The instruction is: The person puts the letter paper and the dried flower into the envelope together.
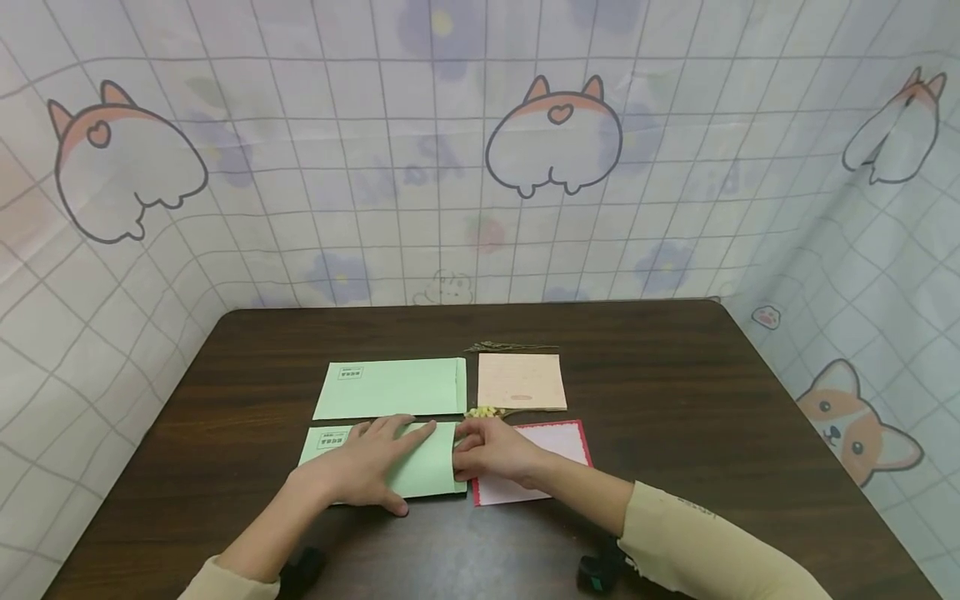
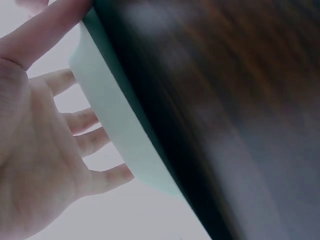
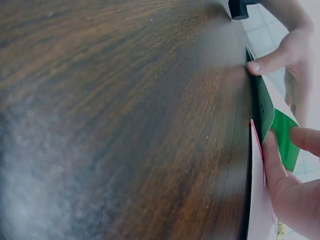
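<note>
The nearer green envelope (image 1: pixel 423 467) lies on the table under my left hand (image 1: pixel 356 467), whose fingers are spread over it with the thumb at its front edge. At its right end my right hand (image 1: pixel 498 454) has its fingers at the opening; in the right wrist view the right hand (image 3: pixel 300 185) pinches the green flap (image 3: pixel 287 140), which stands raised. The left wrist view has the left hand (image 2: pixel 45 145) with fingers extended against the envelope (image 2: pixel 115 110). Beneath the right hand lies a red-edged pink card (image 1: pixel 510 490), partly covered.
Behind are a second green envelope (image 1: pixel 390 390), a peach square paper (image 1: pixel 520 380) and a dried sprig (image 1: pixel 510 346). Small yellow flowers (image 1: pixel 483 412) lie between the peach paper and the pink card. A dark object (image 1: pixel 596 575) stands at the front edge.
</note>
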Motion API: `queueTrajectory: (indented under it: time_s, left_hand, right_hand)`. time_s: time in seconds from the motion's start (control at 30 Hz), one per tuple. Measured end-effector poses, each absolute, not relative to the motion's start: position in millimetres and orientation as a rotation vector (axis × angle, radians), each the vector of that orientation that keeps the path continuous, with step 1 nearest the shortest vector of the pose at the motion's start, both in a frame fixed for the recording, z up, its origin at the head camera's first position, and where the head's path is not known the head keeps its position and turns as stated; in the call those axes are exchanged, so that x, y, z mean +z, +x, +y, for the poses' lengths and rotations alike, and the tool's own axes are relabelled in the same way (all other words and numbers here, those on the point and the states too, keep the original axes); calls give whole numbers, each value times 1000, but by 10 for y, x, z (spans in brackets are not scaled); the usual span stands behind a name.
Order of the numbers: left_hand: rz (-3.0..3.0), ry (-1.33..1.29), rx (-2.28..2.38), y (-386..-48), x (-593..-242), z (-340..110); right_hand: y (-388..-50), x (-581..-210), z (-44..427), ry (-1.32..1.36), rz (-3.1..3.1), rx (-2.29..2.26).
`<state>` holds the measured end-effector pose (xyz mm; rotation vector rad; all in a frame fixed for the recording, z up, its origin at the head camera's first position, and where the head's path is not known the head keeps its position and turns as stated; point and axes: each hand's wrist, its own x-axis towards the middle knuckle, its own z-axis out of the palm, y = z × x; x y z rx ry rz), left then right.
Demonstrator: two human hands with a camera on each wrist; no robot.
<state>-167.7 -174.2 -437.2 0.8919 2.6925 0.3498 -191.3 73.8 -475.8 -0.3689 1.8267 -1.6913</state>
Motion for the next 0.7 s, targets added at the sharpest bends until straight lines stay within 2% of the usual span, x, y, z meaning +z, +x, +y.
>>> queueTrajectory:
  time_s: [0.43,0.7]
  left_hand:
    - [2697,910,330,-1695,-4409,-1794]
    - [2697,900,358,-1709,-4446,-1788]
  right_hand:
    - [-1869,-4744,805,-369,1885,-1720]
    - [-1903,-4665,1070,-422,1994,-1687]
